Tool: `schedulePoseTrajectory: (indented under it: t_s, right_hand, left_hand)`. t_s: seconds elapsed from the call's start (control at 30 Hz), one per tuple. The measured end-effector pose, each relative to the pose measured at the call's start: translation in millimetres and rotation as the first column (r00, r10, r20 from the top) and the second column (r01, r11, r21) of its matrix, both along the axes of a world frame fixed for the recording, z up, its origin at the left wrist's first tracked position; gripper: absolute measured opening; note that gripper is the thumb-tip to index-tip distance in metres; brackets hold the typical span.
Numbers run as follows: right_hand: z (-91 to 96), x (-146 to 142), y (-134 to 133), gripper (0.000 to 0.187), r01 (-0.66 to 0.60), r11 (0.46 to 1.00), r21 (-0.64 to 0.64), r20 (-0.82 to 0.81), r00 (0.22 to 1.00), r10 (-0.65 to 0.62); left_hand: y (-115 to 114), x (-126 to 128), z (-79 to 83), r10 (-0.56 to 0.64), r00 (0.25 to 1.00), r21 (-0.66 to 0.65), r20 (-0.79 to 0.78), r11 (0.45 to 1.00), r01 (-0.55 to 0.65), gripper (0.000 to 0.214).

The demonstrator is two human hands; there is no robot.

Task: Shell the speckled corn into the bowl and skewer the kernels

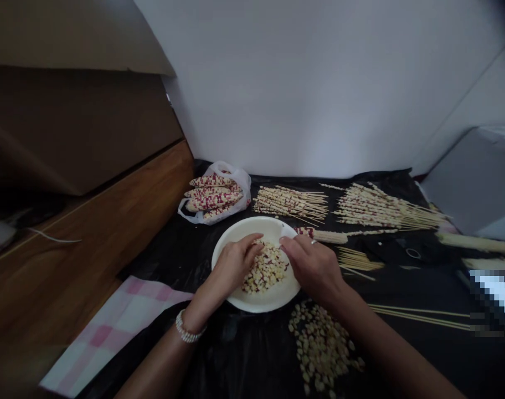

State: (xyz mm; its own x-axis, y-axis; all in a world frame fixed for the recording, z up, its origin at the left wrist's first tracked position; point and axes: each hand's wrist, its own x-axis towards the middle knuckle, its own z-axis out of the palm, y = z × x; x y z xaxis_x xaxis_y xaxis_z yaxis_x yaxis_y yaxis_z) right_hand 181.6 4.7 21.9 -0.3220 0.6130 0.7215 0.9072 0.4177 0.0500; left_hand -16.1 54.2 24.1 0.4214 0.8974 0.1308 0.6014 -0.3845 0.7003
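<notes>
A white bowl (246,305) holds loose cream and dark red corn kernels (269,269). My left hand (235,260) reaches over its left rim, with curled fingers drawn together above the kernels; whatever they hold is too small to make out. At the right rim is my right hand (308,257), thumb and fingers pinched together over the bowl and a ring on one finger. What is in that pinch cannot be made out. Just behind the right hand lies a partly stripped corn cob (327,237), its left end still bearing red kernels.
Whole corn cobs (213,195) lie in a plastic bag (244,185) at the back. Kernel-covered sticks (289,204) lie in two piles behind the bowl. Bare sticks (360,259) are to the right. Pale flat pieces (323,349) are scattered in front on black sheeting (236,354).
</notes>
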Motion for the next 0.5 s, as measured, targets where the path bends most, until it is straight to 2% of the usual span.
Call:
schedulePoseTrajectory:
  t_s: [0.07, 0.2, 0.3, 0.37, 0.43, 0.5]
  right_hand:
    - [-8.9, -4, 0, 0.025, -0.031, 0.998, 0.052, 0.043, 0.999, 0.029]
    - [-12.9, -9, -2, 0.03, -0.108, 0.994, 0.017, 0.009, 0.994, 0.108]
    - [-8.9, -16, -5, 0.029, -0.136, 0.988, -0.072, -0.073, 0.989, 0.131]
    - [-3.3, -20, -7, 0.027, -0.144, 0.969, -0.203, -0.228, 0.969, 0.096]
    - [3.8, -23, -7, 0.024, -0.245, 0.899, -0.364, -0.45, 0.891, 0.061]
    - [10.3, -23, -6, 0.022, -0.424, 0.786, -0.45, -0.624, 0.779, 0.062]
  left_hand:
    - [-3, -2, 0.8, 0.035, 0.993, -0.127, 0.113, 0.992, -0.021, 0.031]
    - [-6, -3, -1.3, 0.083, 0.925, -0.277, 0.372, 0.961, 0.025, 0.024]
    - [-7, -3, -2.3, 0.145, 0.863, -0.322, 0.484, 0.947, 0.022, 0.022]
    - [-9, -2, -1.2, 0.194, 0.825, -0.367, 0.53, 0.93, 0.017, 0.022]
    - [-10, -3, 0.4, 0.241, 0.774, -0.438, 0.586, 0.898, 0.051, 0.025]
    - [-12, -3, 1.5, 0.283, 0.721, -0.5, 0.632, 0.86, 0.101, 0.03]
